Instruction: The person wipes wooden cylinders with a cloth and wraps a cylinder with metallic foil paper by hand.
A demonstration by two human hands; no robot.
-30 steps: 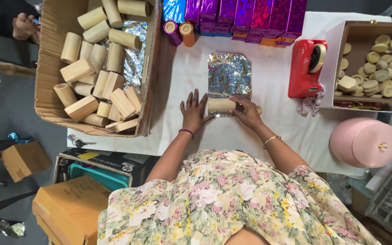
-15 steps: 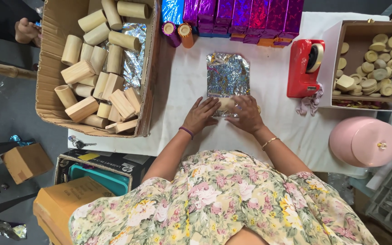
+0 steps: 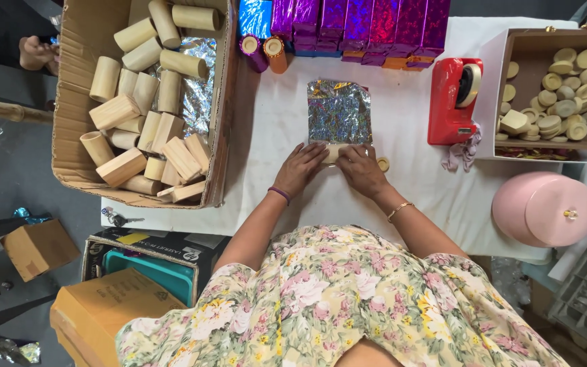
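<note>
While both hands press down together, the left hand and right hand grip a wooden tube at the near edge of the foil sheet. Tube and foil lie mid-tabletop, a small wooden disc just beside the right hand.

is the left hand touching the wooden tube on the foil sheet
Touching. The head view shows the left hand laid over the wooden tube, fingers on it, no gap.
</note>
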